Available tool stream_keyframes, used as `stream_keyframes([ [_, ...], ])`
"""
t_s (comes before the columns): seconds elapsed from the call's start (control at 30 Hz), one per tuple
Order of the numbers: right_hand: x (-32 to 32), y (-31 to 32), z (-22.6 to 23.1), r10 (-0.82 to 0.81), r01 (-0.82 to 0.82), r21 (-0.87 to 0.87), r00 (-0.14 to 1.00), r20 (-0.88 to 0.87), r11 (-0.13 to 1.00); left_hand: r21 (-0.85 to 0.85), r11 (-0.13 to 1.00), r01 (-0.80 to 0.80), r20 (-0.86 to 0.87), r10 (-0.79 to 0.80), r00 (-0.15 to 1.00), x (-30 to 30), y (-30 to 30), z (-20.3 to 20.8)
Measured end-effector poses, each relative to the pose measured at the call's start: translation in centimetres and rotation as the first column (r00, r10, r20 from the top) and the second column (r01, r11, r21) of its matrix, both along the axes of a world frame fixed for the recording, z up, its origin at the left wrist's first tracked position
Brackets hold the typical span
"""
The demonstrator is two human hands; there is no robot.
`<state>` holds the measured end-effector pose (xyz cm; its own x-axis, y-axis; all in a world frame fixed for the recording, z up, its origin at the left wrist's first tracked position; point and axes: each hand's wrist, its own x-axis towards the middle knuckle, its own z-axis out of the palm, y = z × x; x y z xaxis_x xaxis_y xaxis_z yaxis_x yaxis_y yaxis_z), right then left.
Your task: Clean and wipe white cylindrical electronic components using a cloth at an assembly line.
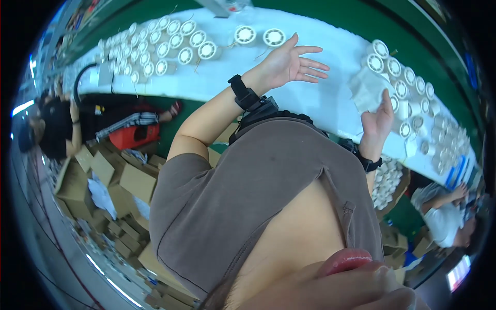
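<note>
White cloth at two o'clock, covering the right hand's fingers; their grip is hidden, impossible to tell. Looks light, limp, hardly fragile; an edge pinch should suit. Left hand, one o'clock: empty, fingers spread.
</note>
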<state>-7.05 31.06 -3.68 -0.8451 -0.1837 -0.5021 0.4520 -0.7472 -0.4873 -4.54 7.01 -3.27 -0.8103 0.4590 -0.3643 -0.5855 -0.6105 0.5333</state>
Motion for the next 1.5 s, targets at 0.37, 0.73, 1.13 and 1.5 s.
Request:
stream_keyframes([
  [0.37,4.4,10.5,1.0,-0.544,0.550,0.116,0.835,-0.079,0.827,-0.755,0.192,-0.627,-0.497,-0.792,0.356,-4.0,9.3,-7.0],
  [0.73,6.6,12.1,0.7,-0.455,0.462,0.096,0.886,-0.088,0.882,-0.518,-0.039,-0.854,-0.224,-0.958,0.180,-7.7,15.2,-9.4],
  [1.13,2.5,6.4,0.3,-0.191,0.346,0.337,0.889,-0.416,0.875,0.032,0.988,0.148,-0.263,-0.134,0.955,-3.1,11.3,-5.7],
  [1.5,1.9,1.2,-0.6,0.799,0.792,0.547,0.130,-0.586,0.272,-0.105,0.985,-0.134,-0.074,0.126,0.989,-1.6,10.5,-3.5],
])
